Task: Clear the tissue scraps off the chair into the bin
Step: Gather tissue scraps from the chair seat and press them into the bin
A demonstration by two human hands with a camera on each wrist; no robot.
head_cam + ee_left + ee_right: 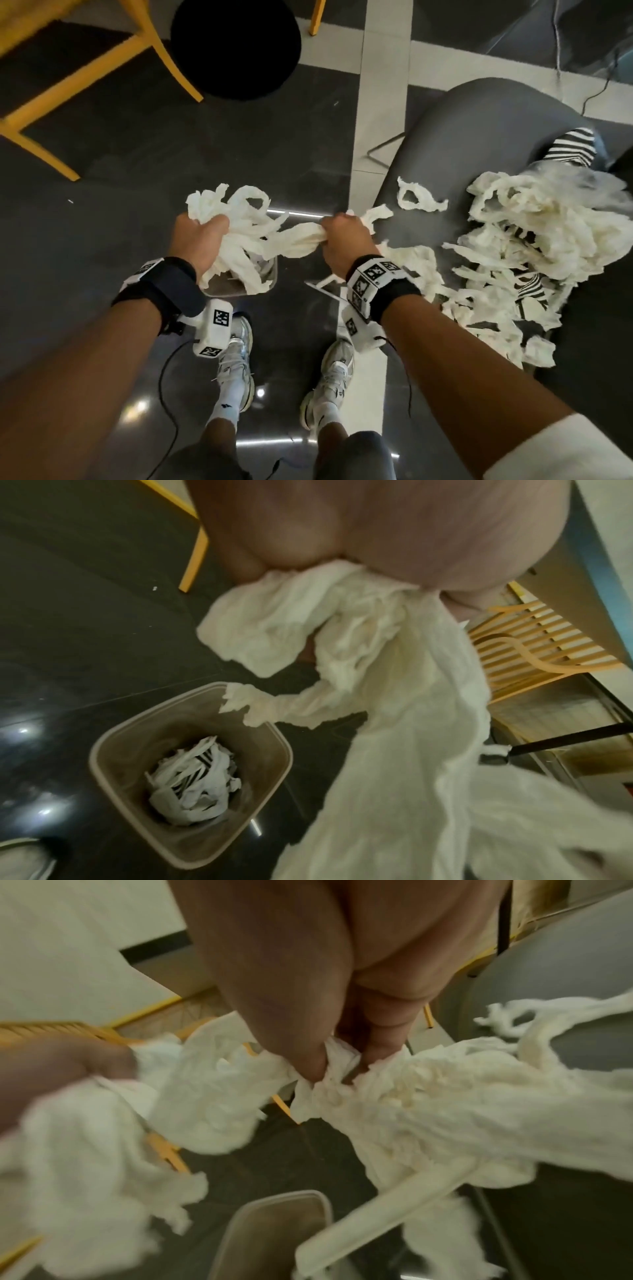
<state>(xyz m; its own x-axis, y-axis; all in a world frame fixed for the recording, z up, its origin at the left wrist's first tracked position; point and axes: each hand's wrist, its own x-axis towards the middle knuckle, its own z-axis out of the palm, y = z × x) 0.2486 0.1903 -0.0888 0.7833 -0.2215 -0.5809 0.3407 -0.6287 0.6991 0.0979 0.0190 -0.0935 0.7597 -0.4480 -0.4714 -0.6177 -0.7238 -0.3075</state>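
Note:
My left hand (pixel 202 236) grips a bunch of white tissue scraps (pixel 246 226) above the beige bin (pixel 113 739). Strips from that bunch stretch across to my right hand (pixel 342 240), which pinches them between thumb and fingers (pixel 387 1031). More tissue scraps (pixel 520 246) lie heaped on the grey chair (pixel 472 120), with a black-and-white striped cloth (pixel 572 144) among them. In the left wrist view the bin holds crumpled scraps (pixel 195 780) at its bottom. The bin rim (pixel 274 1199) shows below my right hand.
A yellow wooden chair (pixel 82 78) and a round black stool (pixel 236 44) stand on the dark floor at the back left. A cable (pixel 596 89) runs behind the grey chair. My shoes (pixel 236 356) stand just behind the bin.

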